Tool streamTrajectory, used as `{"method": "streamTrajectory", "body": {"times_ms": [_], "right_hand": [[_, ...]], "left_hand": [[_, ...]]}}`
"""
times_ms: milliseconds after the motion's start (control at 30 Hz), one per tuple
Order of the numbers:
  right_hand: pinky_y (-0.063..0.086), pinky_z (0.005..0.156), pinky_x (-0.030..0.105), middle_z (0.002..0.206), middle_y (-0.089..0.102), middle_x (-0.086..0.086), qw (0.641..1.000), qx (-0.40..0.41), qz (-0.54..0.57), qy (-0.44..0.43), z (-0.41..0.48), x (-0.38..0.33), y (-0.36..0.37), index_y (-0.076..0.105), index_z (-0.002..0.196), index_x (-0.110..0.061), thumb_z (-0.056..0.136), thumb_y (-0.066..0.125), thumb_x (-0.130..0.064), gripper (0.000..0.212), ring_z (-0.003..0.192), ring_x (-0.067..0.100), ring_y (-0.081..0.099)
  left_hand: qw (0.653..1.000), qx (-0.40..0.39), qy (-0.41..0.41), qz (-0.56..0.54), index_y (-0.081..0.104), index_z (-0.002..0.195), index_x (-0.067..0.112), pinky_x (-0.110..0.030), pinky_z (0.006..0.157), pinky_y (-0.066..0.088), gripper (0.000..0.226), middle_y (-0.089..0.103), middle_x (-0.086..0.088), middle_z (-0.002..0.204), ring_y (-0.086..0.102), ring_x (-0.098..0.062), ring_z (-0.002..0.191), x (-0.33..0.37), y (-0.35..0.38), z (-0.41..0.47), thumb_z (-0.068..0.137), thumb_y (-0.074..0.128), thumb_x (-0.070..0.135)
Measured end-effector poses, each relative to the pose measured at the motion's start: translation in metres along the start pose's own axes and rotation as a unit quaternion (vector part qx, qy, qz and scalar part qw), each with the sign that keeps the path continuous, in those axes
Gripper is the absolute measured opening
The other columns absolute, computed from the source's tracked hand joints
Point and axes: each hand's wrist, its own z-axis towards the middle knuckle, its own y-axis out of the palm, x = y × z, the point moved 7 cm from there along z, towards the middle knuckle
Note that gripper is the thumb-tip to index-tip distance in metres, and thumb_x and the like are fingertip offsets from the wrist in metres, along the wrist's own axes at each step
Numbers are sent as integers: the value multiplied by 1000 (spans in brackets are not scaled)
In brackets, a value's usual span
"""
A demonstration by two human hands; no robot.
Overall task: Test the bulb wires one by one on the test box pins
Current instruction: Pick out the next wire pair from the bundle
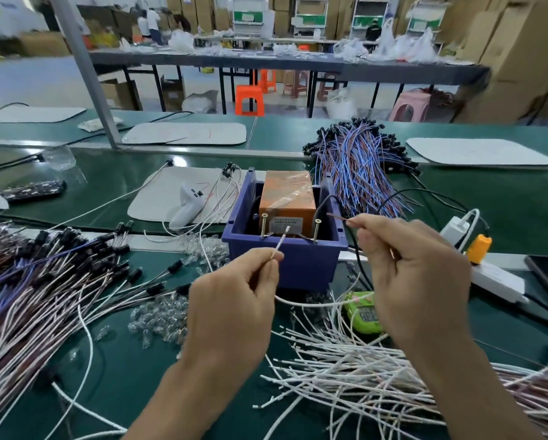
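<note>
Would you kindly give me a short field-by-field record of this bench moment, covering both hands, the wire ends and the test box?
left hand: pinches white wire end, tip pointing up between the two pins
right hand: pinches brown wire end, tip just right of the right pin
contact: neither wire end appears to touch a pin
test box: orange, standing in a blue bin
nearby: pile of white wires on the table below the right hand
</note>
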Motion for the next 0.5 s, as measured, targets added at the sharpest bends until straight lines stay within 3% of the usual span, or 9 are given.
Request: {"method": "streamTrajectory", "body": {"times_ms": [67,133,167,233,300,400,500], "right_hand": [[40,67,20,72,67,-18,997,-76,7,12,12,1,11,81,102,-22,98,66,-22,15,69,8,54],[35,57,12,65,70,-16,983,-172,35,47,18,5,24,82,97,-30,96,68,-26,14,60,6,58],[35,52,14,63,70,-14,977,-206,31,54,20,7,28,81,93,-32,95,68,-28,14,58,6,58],[42,57,24,63,68,-12,968,-244,14,55,24,11,31,77,87,-33,94,63,-33,16,61,9,60],[38,56,28,63,65,-15,961,-271,-3,51,26,13,33,72,85,-34,95,57,-35,19,63,12,56],[32,60,28,66,61,-27,948,-311,-23,66,24,20,38,71,87,-39,101,53,-31,24,73,13,51],[38,61,21,66,65,-16,949,-307,-4,67,25,19,38,69,88,-36,99,56,-27,20,73,6,55]], "left_hand": [[987,10,87,131,80,97,19,-12,55,48,12,68,16,65,58,1,49,13,-6,5,91,76,11],[967,-4,116,229,78,86,14,-31,43,50,19,68,3,61,61,-18,45,14,-7,9,74,88,3],[958,-22,115,263,76,82,13,-29,41,46,26,66,1,60,60,-23,44,13,-8,12,66,90,1],[938,-76,103,322,72,75,15,-24,44,32,31,60,1,55,54,-24,42,11,-8,20,57,91,-1],[919,-137,80,360,66,68,20,-21,47,17,35,50,4,50,39,-22,37,10,-8,30,50,89,1],[886,-183,45,424,51,72,27,-25,44,13,28,36,7,52,24,-10,43,4,-7,45,67,78,19],[876,-151,14,459,47,72,23,-24,44,20,25,40,4,57,26,-3,48,-1,-16,58,87,65,28]]}}
